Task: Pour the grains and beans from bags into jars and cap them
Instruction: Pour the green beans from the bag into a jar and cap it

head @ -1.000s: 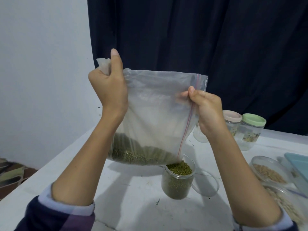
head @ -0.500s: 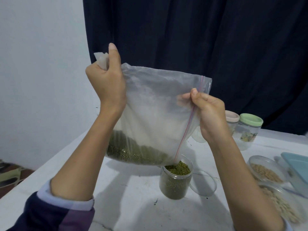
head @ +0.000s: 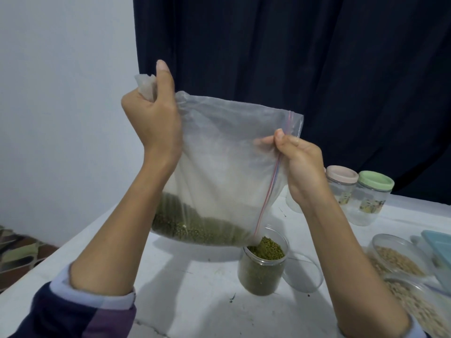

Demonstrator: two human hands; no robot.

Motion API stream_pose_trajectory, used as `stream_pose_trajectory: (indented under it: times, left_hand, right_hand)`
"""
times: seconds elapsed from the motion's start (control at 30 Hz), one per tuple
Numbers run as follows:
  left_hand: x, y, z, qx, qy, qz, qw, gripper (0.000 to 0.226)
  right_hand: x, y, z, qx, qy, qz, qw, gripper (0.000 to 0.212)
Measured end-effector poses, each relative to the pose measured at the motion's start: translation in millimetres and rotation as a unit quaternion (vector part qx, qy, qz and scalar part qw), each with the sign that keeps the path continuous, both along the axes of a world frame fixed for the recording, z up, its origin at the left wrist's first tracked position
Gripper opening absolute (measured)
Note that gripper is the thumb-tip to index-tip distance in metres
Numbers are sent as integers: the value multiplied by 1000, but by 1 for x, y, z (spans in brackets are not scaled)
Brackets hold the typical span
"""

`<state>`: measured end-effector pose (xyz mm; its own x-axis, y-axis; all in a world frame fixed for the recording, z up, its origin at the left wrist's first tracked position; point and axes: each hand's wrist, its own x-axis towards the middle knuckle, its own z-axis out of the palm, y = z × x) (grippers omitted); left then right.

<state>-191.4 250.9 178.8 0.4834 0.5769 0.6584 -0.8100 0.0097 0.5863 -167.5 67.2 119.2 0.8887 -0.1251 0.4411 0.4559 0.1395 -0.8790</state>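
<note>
Currently: the table (head: 195, 301) carries the whole setup, white top, with a dark curtain (head: 292, 57) behind. Above it, the bag (head: 219, 172) is held up and tilted so its remaining green beans (head: 195, 223) collect at the low corner by the zip strip, presumably to funnel them through a narrow opening. Left hand (head: 153, 118) is fisted round the bunched far corner, raised high to keep the slope; right hand (head: 300, 167) pinches the zip edge, lower down, apparently steering the spout. The hands sit well apart. Jar (head: 263, 267) stands directly under the spout, uncapped, beans heaped to the rim; judged nearly full. A clear lid (head: 305, 274) lies just beside it, right. Two capped jars (head: 366, 196) stand further back; open containers of pale grain (head: 400, 259) wait at right.
</note>
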Motion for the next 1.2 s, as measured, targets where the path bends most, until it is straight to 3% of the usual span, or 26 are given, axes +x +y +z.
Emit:
stream_pose_trajectory:
  times: [0.43, 0.67, 0.83, 1.03, 1.2]
  left_hand:
    - [-1, 1, -4, 22, -7, 15, 1000, 65]
    - [1, -4, -6, 39, 3, 5, 999, 73]
    - [2, -9, -13, 34, 10, 4, 999, 64]
    - [5, -15, -17, 43, 28, -13, 999, 74]
    - [7, -19, -16, 41, 15, -15, 999, 66]
  right_hand:
    - [7, 0, 7, 15, 17, 36, 999, 24]
    - [10, -2, 5, 22, 20, 19, 999, 23]
    - [8, -7, 3, 23, 24, 14, 999, 23]
    - [-1, -15, 0, 29, 25, -14, 999, 23]
    - [-13, -21, 3, 45, 30, -20, 998, 23]
